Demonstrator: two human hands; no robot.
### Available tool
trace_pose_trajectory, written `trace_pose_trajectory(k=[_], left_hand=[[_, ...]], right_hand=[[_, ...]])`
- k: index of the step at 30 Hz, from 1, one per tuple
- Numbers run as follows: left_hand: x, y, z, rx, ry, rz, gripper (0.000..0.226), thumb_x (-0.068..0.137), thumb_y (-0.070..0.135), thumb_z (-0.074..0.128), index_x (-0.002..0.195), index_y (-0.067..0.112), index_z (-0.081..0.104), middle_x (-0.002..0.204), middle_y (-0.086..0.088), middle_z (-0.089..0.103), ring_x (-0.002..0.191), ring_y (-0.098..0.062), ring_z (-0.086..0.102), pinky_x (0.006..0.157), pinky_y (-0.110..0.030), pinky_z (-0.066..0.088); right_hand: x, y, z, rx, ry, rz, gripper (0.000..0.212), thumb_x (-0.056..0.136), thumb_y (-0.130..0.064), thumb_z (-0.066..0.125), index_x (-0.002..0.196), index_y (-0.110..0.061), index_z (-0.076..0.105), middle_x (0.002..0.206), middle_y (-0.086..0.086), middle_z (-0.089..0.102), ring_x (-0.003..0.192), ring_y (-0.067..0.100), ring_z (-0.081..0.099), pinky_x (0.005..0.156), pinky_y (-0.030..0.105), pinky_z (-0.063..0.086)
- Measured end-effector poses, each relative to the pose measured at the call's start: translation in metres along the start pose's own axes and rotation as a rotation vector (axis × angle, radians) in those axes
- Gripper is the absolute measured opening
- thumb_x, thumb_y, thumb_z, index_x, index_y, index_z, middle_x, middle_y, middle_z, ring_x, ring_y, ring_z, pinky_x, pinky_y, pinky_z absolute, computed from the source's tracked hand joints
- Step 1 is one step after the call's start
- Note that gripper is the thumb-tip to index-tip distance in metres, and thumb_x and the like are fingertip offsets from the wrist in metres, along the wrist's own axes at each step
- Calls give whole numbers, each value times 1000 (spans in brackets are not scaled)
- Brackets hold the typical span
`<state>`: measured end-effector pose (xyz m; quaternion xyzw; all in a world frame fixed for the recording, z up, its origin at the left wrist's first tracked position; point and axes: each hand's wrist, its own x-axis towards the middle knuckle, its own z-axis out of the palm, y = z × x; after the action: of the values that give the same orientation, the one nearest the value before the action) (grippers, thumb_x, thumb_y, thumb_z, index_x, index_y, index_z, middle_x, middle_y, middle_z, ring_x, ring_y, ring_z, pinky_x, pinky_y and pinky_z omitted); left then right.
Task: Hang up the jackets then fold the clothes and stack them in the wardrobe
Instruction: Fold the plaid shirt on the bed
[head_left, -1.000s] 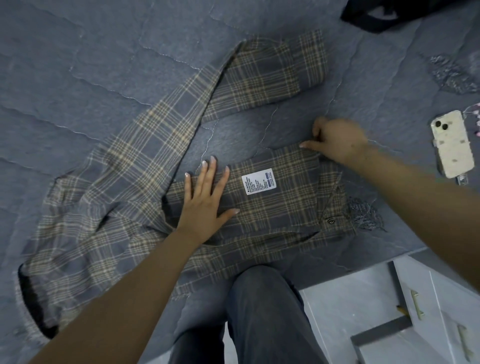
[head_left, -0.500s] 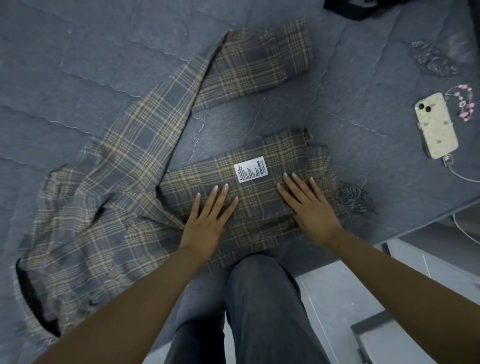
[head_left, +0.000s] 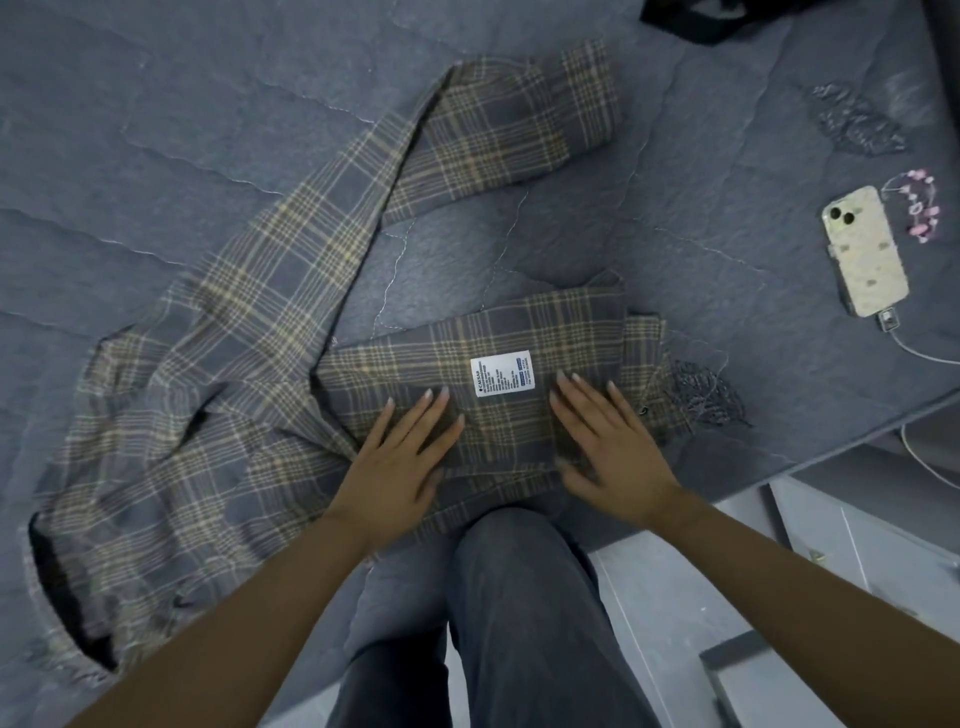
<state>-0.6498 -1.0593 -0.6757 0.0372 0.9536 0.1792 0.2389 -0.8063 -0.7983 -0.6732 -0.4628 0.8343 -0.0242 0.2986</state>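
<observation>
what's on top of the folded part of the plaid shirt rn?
Both hands lie flat on the plaid shirt: left hand, right hand. A white label shows between them. The cloth beneath the palms is covered, as are the layers under the fold.

Dim rm: wrinkled grey bedsheet (head_left: 197, 130), pale floor (head_left: 857, 545) at lower rt.
</observation>
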Motion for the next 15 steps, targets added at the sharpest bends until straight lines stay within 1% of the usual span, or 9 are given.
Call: trace_pose_trajectory(k=[2,4,5,7,9,10,12,14,15], left_hand=[[18,8,-6,-43,72,-56,59,100,25,42,155,17,23,163,-11,6,151,-25,7,119,-56,16],[41,14,-10,-49,109,-123,62,99,27,42,156,19,19,164,-10,1,151,-24,3,120,-55,11],[52,15,-10,-53,98,-165,64,99,32,41,156,21,14,164,-9,-5,151,-23,-2,121,-53,5],[70,11,-6,-62,28,-259,74,99,46,39,156,26,-4,161,-7,-22,149,-21,-19,119,-50,-11],[79,2,2,-41,-35,-312,82,97,58,35,151,29,-19,156,-4,-34,145,-19,-30,115,-50,-19],[80,-2,6,-31,-40,-312,83,95,62,32,150,29,-21,156,-3,-35,144,-19,-31,115,-50,-19],[78,-7,12,-11,-31,-292,83,93,67,26,151,29,-19,157,-4,-32,146,-20,-28,115,-51,-19],[77,-9,13,10,-38,-264,84,90,70,19,152,28,-19,158,-4,-31,147,-20,-26,115,-51,-20],[76,-10,13,11,-48,-254,84,90,71,17,151,28,-21,157,-4,-32,147,-20,-26,114,-50,-22]], right_hand=[[24,1,-12,14,90,-20,62,100,-35,37,153,-6,24,163,9,15,151,20,12,123,42,10],[54,-1,-19,5,128,-55,57,103,-30,32,154,-5,21,163,9,14,151,20,10,123,39,8],[68,-2,-21,-6,118,-82,56,104,-29,30,154,-6,19,163,8,12,151,19,8,123,38,7],[91,6,-22,-31,69,-98,56,106,-31,28,156,-9,13,164,6,4,151,19,2,124,38,4],[103,26,-26,-45,50,-47,56,107,-33,27,156,-15,10,164,4,1,151,19,1,123,40,5],[105,38,-29,-43,67,-26,54,107,-31,29,156,-15,13,164,4,5,151,20,5,123,41,8],[101,63,-37,-27,147,-30,49,106,-28,34,152,-10,31,160,9,25,147,25,24,121,42,16],[97,83,-48,-40,228,-38,44,104,-27,36,141,-5,49,144,14,49,131,31,46,115,43,27],[97,93,-53,-39,249,-27,43,103,-28,38,135,-5,54,133,15,55,121,33,52,108,44,33]])
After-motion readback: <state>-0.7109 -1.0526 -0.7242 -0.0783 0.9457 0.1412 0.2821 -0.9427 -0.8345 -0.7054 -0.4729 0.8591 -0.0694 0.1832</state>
